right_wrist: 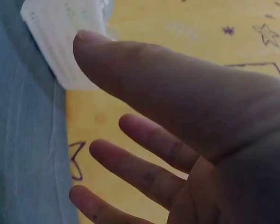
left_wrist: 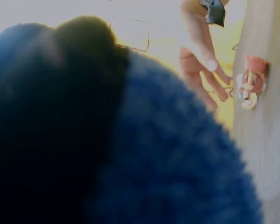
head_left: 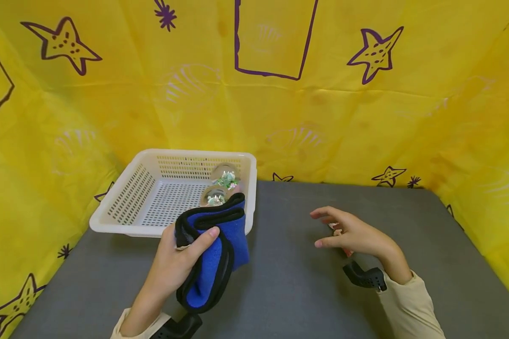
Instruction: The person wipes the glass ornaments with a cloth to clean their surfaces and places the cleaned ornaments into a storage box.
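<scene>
My left hand (head_left: 174, 263) grips a folded blue cloth (head_left: 208, 280) with black edging, thumb on top, in front of the basket's near right corner. The cloth fills much of the left wrist view as a blur. Over the right part of the table, my right hand (head_left: 358, 235) has its fingers spread and holds nothing. Under it, mostly hidden in the head view, is a small figurine (left_wrist: 254, 81) with a reddish base, which the left wrist view shows on the table, apart from the fingers.
A white perforated plastic basket (head_left: 123, 228) stands at the back left. Inside, along its right side, sit two clear globes (head_left: 224, 175) with small decorations in them. The dark grey table (head_left: 288, 292) is bordered by a yellow patterned cloth backdrop (head_left: 280, 108).
</scene>
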Motion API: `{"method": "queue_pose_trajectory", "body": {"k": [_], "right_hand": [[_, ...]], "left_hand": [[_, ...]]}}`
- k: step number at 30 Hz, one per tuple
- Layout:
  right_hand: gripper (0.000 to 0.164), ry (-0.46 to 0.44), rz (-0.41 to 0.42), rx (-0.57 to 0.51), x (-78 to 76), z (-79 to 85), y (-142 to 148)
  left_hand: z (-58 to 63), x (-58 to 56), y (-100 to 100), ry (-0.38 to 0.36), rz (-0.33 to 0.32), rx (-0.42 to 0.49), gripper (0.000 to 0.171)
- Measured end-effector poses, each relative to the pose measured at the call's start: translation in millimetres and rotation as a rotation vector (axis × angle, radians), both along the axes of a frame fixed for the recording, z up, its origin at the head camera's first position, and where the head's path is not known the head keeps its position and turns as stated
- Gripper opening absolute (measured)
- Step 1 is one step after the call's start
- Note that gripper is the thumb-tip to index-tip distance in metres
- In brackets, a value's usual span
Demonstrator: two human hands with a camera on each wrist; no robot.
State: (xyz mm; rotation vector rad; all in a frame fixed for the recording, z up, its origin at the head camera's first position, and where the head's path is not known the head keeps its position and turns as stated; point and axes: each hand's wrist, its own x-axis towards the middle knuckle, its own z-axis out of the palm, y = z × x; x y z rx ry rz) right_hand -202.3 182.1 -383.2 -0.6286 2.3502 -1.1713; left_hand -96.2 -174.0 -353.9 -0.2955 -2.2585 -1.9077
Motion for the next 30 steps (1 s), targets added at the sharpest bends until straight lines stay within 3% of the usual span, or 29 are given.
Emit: {"method": "queue_pose_trajectory", "body": {"k": [6,10,19,30], "right_hand": [[0.063,0.026,0.032,-0.052,0.6,-11.4,16.1],[0.066,0.052,0.027,-0.049,0.5,-17.3,25.1],[0.067,0.263,-0.064,0.058,5.8,-27.5,41.5],[0.078,0.396,-0.104,0.209,3.6,-42.4,38.4]], "left_hand": [[-3.9,-1.2,2.0,0.021,0.041,-0.066,0.021],[-4.9,-1.5,3.3,0.02,0.036,-0.058,0.022],[-4.9,-2.4,5.6,0.02,0.035,-0.067,0.022],[-6.0,-5.4,4.1,0.038,0.027,-0.108,0.014]]}}
